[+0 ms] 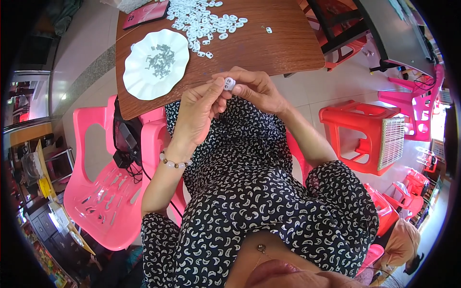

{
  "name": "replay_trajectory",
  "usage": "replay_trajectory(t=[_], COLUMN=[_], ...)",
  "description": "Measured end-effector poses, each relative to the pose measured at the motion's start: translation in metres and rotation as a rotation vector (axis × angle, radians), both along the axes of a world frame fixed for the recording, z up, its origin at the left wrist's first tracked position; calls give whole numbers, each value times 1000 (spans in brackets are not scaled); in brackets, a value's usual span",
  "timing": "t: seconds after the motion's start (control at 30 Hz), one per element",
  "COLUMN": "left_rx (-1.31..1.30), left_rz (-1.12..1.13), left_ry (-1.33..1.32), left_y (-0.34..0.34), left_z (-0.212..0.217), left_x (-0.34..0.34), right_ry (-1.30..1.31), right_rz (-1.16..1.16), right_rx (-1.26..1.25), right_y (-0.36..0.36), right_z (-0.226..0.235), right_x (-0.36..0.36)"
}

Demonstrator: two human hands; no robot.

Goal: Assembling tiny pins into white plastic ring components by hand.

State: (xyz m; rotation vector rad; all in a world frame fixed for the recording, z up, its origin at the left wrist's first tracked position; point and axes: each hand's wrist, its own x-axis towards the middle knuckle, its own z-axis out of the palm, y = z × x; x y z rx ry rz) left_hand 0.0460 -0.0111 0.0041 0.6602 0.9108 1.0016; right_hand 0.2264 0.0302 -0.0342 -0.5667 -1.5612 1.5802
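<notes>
Over the near edge of the wooden table (273,55), my two hands meet around a small white two-hole plastic piece (229,84). My left hand (198,108) pinches it from the left between thumb and fingers. From the other side, the thumb and fingers of my right hand (259,91) close on it too. Its two dark holes face up. A white wavy-rimmed plate (136,79) at the table's left bears a heap of tiny grey pieces (161,61), too small to make out. Beyond my hands spreads a pile of similar white plastic pieces (206,24).
A pink flat rectangular object (145,14) lies at the table's far left. One white piece (269,30) sits apart on the right. Beside me on the left stands a pink chair (96,211) with a black bag (127,134); red stools (350,129) are on the right.
</notes>
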Motion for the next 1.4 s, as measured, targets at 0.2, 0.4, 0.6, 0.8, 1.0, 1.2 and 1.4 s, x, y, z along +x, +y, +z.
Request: replay_trajectory(t=[0.2, 0.4, 0.6, 0.8, 1.0, 1.2, 1.4], left_rx=[46, 65, 56, 62, -26, -73, -98], left_rz=[31, 30, 49, 10, -14, -68, -27], left_ry=[93, 104, 115, 99, 41, 25, 22], left_y=[-4, -5, -7, -8, -6, -9, -18], left_z=[3, 4, 2, -1, 2, -1, -12], left_x=[6, 5, 2, 0, -8, -23, -44], right_ry=[5, 21, 27, 32, 36, -199, -324], right_rz=[-18, 10, 97, 83, -13, -293, -637], right_rx=[5, -11, -28, -59, -159, 28, 367], right_y=[-1, 0, 2, 1, 3, 38, 152], right_z=[-1, 1, 7, 4, 13, 34, 79], right_x=[2, 1, 2, 2, -1, 3, 23])
